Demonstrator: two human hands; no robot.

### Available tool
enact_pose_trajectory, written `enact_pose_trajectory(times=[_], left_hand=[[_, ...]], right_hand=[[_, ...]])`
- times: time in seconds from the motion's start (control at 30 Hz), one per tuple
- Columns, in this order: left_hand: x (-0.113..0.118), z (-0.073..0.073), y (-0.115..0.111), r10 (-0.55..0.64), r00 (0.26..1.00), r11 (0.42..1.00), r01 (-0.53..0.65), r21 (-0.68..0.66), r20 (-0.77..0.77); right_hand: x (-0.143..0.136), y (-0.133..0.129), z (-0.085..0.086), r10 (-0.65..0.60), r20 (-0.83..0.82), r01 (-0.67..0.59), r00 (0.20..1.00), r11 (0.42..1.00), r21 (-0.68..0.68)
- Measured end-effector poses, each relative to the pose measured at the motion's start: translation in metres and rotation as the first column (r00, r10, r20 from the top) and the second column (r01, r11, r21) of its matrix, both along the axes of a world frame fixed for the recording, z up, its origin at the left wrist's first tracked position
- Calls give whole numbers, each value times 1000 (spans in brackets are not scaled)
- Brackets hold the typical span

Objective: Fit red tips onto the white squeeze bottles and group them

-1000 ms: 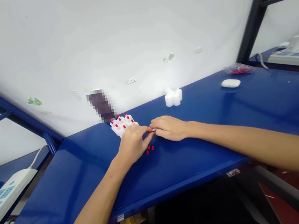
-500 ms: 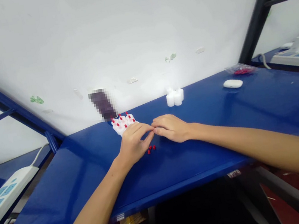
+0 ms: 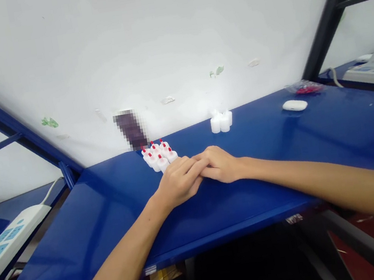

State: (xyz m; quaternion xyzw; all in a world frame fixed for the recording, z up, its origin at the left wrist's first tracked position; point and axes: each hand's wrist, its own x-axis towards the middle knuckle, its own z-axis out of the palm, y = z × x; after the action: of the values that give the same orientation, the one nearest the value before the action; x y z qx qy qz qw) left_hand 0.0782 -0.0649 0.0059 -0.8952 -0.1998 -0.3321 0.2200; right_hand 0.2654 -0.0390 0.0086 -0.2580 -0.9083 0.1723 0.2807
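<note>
My left hand (image 3: 180, 182) is closed, its fingers reaching over the fingertips of my right hand (image 3: 222, 164), which is curled shut too. The two hands touch above the table, and whatever lies between their fingers is hidden. Just behind my left hand stands a cluster of small white bottles (image 3: 164, 163), several of them topped with red tips (image 3: 160, 156). The loose red caps seen earlier near my left fingers are out of sight.
Several white bottles (image 3: 219, 124) without red tips stand by the wall. To the right lie a white rounded case (image 3: 294, 105) and a clear bag with red pieces (image 3: 307, 88) on the blue table (image 3: 273, 145). A power strip (image 3: 6, 244) is at left.
My left hand has moved right and now overlaps my right fingertips; before, the two only met at the tips. It now covers where the loose red caps lay.
</note>
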Motion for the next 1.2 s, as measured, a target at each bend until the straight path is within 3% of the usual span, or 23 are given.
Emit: enact_pose_trajectory(times=[0.27, 0.37, 0.47, 0.53, 0.67, 0.8, 0.93, 1.0, 1.2], left_hand=[[-3, 6, 3, 14, 996, 997, -21, -71, -89], [-12, 11, 9, 87, 994, 988, -95, -124, -64], [-25, 15, 15, 172, 983, 968, -181, -175, -68], [-32, 15, 19, 209, 972, 957, -226, -185, -107], [-40, 12, 25, 272, 947, 947, -295, -131, -169], [-39, 11, 27, 319, 921, 939, -339, -57, -223], [-39, 13, 29, 364, 895, 925, -379, -11, -257], [-40, 14, 29, 372, 893, 920, -391, -27, -253], [-41, 16, 28, 375, 900, 914, -400, -74, -223]], right_hand=[[2, 9, -3, 22, 10, -22, 1000, 1000, -8], [8, 19, 2, -49, 69, 50, 996, 999, -3], [20, 32, 9, -171, -33, 171, 985, 985, 10], [30, 45, 13, -270, -229, 277, 935, 961, 1], [55, 79, 18, -375, -573, 401, 729, 912, -87], [76, 114, 11, -447, -649, 420, 615, 883, -211], [82, 134, 2, -481, -690, 339, 541, 875, -345], [81, 139, -2, -478, -689, 296, 545, 879, -375], [80, 143, -10, -423, -617, 250, 663, 903, -350]])
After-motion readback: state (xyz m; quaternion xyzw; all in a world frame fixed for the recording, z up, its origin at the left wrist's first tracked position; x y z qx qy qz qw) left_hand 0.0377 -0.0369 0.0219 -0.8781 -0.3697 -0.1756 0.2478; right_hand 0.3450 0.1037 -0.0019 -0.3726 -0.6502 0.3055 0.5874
